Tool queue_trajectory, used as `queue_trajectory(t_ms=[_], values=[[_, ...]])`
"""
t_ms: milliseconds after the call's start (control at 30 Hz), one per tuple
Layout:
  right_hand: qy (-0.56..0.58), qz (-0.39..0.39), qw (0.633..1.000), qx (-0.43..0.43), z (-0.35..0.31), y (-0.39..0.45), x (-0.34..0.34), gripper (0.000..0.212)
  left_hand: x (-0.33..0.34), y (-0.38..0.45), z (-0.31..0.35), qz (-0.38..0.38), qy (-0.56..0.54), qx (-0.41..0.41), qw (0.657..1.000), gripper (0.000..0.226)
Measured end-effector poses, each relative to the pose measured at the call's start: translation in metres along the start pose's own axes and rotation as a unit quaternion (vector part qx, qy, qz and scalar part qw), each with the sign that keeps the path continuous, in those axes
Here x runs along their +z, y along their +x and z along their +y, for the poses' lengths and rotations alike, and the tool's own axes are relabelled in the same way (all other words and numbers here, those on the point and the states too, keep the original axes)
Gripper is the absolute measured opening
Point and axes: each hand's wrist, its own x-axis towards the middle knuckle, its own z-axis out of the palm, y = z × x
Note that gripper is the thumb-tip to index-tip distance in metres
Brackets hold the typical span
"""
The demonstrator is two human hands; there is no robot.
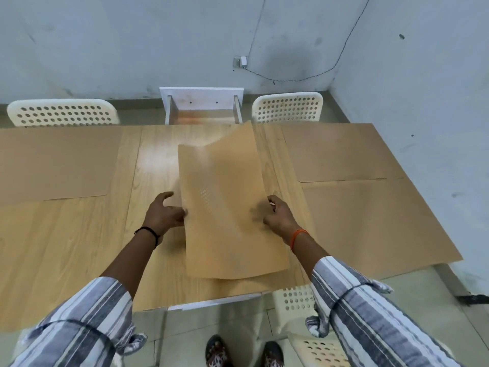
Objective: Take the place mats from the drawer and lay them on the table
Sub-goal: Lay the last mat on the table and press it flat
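A tan place mat (225, 207) bends above the middle of the wooden table (79, 247), its far end lifted and its near edge close to the table's front. My left hand (165, 211) pinches its left edge. My right hand (279, 214) grips its right edge. Three more tan mats lie flat: one at the far left (53, 162), one at the far right (341, 152), one at the near right (375, 223). An open white drawer (202, 107) stands out from the table's far side; its inside looks bare.
White perforated chairs stand beyond the table at the far left (62, 112) and far right (287, 107). Another chair (299, 300) sits near my feet at the front right. A grey wall with a hanging cable closes the back and right.
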Motion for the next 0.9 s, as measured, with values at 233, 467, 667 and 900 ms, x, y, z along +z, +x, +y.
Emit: queue_trajectory(t_ms=[233, 467, 667, 900], values=[[-0.012, 0.054, 0.998, 0.008, 0.009, -0.027, -0.008, 0.047, 0.031, -0.018, -0.010, 0.047, 0.080, 0.012, 0.996, 0.029], [-0.030, 0.055, 0.996, -0.064, 0.002, -0.043, -0.027, 0.034, 0.022, -0.062, 0.002, 0.074, 0.071, 0.053, 0.993, 0.026], [0.035, 0.039, 0.986, -0.161, -0.015, -0.065, -0.037, 0.037, -0.001, -0.119, 0.002, 0.098, 0.014, 0.073, 0.992, 0.036], [-0.018, -0.046, 0.960, -0.275, -0.053, -0.086, 0.005, 0.062, -0.044, -0.183, -0.030, 0.143, -0.087, 0.066, 0.984, 0.015]])
